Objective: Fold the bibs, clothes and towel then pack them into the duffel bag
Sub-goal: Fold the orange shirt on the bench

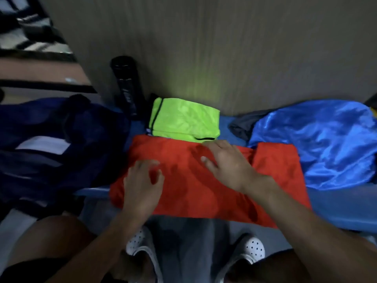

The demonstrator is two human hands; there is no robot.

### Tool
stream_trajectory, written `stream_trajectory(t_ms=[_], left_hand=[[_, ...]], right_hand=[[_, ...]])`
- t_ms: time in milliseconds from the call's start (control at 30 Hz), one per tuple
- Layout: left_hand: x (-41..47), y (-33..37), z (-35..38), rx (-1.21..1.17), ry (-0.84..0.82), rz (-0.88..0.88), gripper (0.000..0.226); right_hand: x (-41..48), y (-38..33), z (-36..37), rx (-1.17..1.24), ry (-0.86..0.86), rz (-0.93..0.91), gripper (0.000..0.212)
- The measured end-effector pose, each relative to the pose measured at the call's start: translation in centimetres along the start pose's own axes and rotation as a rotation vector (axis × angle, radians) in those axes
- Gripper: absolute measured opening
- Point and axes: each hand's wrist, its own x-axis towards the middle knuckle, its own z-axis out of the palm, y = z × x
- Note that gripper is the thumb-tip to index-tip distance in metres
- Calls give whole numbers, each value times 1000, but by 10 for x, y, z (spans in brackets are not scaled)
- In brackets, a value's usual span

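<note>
Both hands are over the red garment [189, 197], which lies flat and partly folded on the blue surface [336, 209]. The left hand [142, 184] is open with fingers spread, resting on or just above the cloth near its left end; motion blur prevents confirming contact. The right hand [226, 164] is open, palm down with fingers extended, and appears to press the cloth near its far edge. Neither hand grips anything. A flap of the red garment lies just to the right of the right hand, so this fold is judged to be in progress. Just beyond the right hand's fingertips sits the green bib [183, 121], folded into a compact rectangle: one item folded, not packed. Well to the right of the right hand, the shiny blue garment [318, 144] lies bunched and unfolded, with a dark grey cloth [242, 125] crumpled beside it. To the left of the left hand is the duffel bag [51, 139]; its contents cannot be made out. Assessment: early stage, with most of the folding and, as far as can be seen, all of the packing outstanding.
</note>
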Motion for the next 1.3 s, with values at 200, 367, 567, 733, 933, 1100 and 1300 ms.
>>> stream_trajectory(t_ms=[200,367,567,733,933,1100,1300], left_hand=[[-28,-70,-35,-202,99,-508,48],[-29,-79,-34,-653,45,-777,65],[-26,-84,-34,-729,37,-828,52],[-26,-90,-37,-728,26,-784,28],[-36,-86,-50,-772,46,-696,9],[-42,-65,-60,-760,105,-544,19],[-55,-17,-60,-691,50,-304,16]], right_hand=[[89,-95,27,171,-207,-173,38],[140,-133,47,127,-269,-157,32],[168,-142,65,61,-368,-22,32],[179,-142,77,-34,-329,-46,45],[169,-146,61,50,-311,-35,5],[146,-133,21,180,-361,-15,5],[118,-92,-25,218,-270,-40,14]])
